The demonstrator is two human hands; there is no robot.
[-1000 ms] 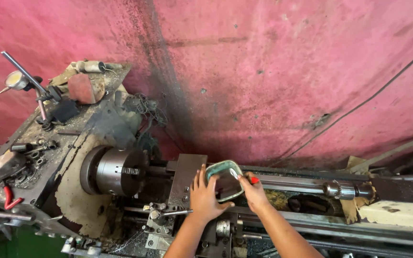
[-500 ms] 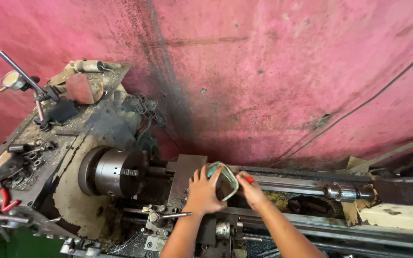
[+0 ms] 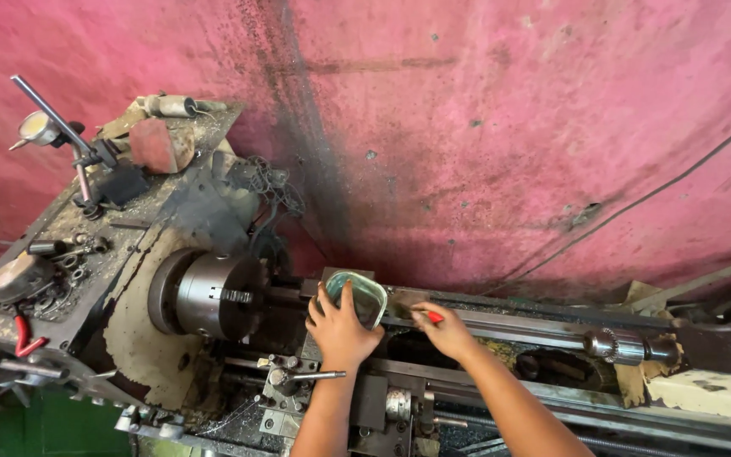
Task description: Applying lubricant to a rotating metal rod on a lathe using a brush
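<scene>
I look down on an old metal lathe against a pink wall. My left hand [image 3: 340, 328] grips a small green rectangular container [image 3: 358, 294] and holds it tilted over the lathe carriage, just right of the steel chuck [image 3: 213, 294]. My right hand [image 3: 446, 330] is closed on a small red-handled tool [image 3: 434, 316], most of it hidden by my fingers, and rests over the lathe bed beside the container. The two hands are about a hand's width apart.
The headstock top [image 3: 86, 228] carries a dial gauge on a stand [image 3: 42, 127], a red block [image 3: 161, 144] and loose small parts. The tailstock spindle [image 3: 615, 345] lies along the bed to the right. A dark cable [image 3: 636, 203] runs across the wall.
The green container was turned from nearly flat to tilted upright and shifted left toward the chuck. My left hand closed around it; my right hand let go of its rim and dropped onto the bed.
</scene>
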